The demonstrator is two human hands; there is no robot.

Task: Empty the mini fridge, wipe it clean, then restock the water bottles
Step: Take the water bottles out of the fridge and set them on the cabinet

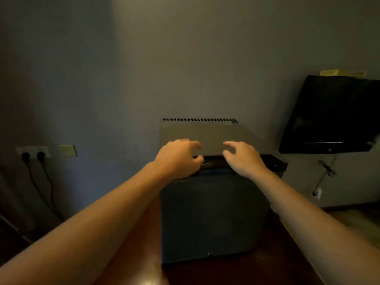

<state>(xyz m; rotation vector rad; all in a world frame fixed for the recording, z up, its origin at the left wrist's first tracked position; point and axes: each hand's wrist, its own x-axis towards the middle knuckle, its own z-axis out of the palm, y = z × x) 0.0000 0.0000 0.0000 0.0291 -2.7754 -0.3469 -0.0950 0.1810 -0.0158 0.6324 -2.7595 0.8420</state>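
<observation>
While the dark, box-shaped mini fridge (213, 214) stands shut on the glossy reddish-brown wooden surface (267, 270), you are at the very start of the job: nothing has been taken out, and no water bottles are in sight, so they are presumably behind the door. Both your arms reach to the fridge's top front edge, where a dark recess that looks like the door's handle slot runs under the pale grey-beige top panel (205, 134). Your left hand (181, 157) hovers at the left part of that slot with its fingers loosely curled and the thumb tucked under toward the recess; whether it actually touches the fridge is hard to tell in this dim light, but it holds nothing. Your right hand (242, 157) sits just right of it over the same edge, fingers relaxed and bent downward, also empty. The next move, as I judge it, calls for hooking your fingers into the slot and pulling the door toward you. Right of the fridge a black flat screen (333, 114) hangs on the wall; left of it, two black plugs (34, 156) sit in a wall socket.
</observation>
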